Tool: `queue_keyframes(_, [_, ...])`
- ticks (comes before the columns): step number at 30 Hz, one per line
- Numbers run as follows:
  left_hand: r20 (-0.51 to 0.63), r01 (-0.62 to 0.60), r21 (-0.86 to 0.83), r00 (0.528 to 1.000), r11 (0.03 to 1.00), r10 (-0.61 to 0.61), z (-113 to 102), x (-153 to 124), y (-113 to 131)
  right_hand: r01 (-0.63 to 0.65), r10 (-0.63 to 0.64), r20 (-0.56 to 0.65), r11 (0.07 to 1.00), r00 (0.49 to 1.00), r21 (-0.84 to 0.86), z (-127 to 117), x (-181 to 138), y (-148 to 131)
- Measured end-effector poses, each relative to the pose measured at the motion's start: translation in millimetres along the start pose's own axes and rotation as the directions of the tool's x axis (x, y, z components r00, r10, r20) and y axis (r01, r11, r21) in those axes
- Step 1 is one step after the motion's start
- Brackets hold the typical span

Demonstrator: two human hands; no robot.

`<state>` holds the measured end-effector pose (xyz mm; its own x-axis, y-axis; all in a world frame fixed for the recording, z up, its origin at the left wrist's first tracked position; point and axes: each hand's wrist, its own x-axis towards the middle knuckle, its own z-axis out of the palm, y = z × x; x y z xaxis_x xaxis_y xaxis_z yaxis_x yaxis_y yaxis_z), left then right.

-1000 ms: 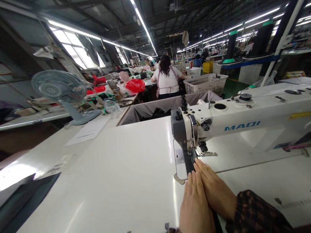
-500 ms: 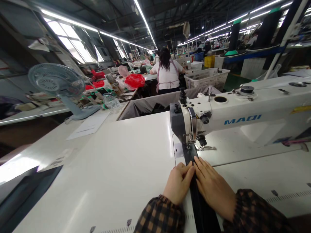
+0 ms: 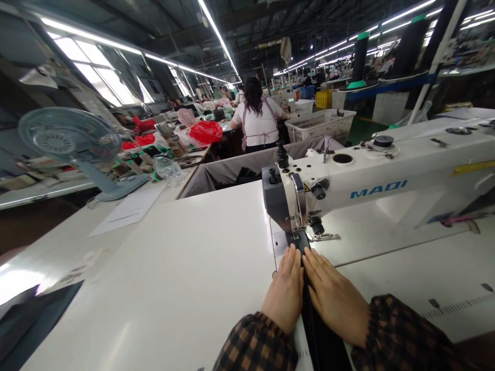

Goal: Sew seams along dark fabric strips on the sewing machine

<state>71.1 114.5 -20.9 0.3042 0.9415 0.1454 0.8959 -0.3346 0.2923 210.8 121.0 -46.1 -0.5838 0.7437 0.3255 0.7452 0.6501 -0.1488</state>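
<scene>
A long strip of black fabric (image 3: 324,337) runs from the table's front edge up under the presser foot of a white sewing machine (image 3: 379,172). On the strip's left edge lies my left hand (image 3: 285,291), its fingers stretched forward and flat. My right hand (image 3: 332,293) rests along the right edge, fingers also extended, the tips close to those of the left. Both sets of fingertips are just in front of the needle area (image 3: 297,234). Between the hands only a narrow band of the fabric shows.
More dark fabric (image 3: 36,319) lies at the left of the white table (image 3: 185,268). A fan (image 3: 73,139) and a paper sheet (image 3: 129,208) stand beyond. A cloth-lined bin (image 3: 204,178) adjoins the table's far edge. Ahead, a person (image 3: 257,118) sits near a white basket (image 3: 323,126).
My left hand has gone from pinching the strip's edge to lying flat, its fingers further forward. My right hand has stayed flat on the fabric. The whole view has shifted slightly.
</scene>
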Motion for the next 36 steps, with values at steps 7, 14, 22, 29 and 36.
queue_keyframes(7, [0.022, 0.055, -0.055, 0.998, 0.997, -0.053, -0.4, -1.4, 0.7, -0.008, 0.011, -0.050, 0.998, 0.999, 0.062, 1.2, 0.8, -2.9])
queue_keyframes(14, [0.027, 0.104, -0.061, 0.994, 0.993, -0.102, 5.2, -6.1, 4.4, 0.000, 0.001, 0.034, 0.999, 0.999, -0.032, -2.3, 0.6, -7.3])
queue_keyframes(22, [-0.011, -0.046, 0.050, 0.999, 0.998, 0.046, 1.8, -2.7, 3.9, 0.080, -0.082, 0.080, 0.997, 0.993, 0.019, -13.1, -5.1, 0.6])
queue_keyframes(29, [-0.020, -0.126, 0.102, 0.991, 0.987, 0.129, -2.4, -9.5, 6.6, 0.174, -0.182, 0.112, 0.982, 0.977, 0.074, -25.5, -10.9, 16.7])
queue_keyframes(36, [0.063, -0.153, 0.107, 0.987, 0.982, 0.147, -4.5, -6.4, -1.9, 0.200, -0.200, 0.015, 0.980, 0.980, 0.013, -23.9, -8.4, 21.6])
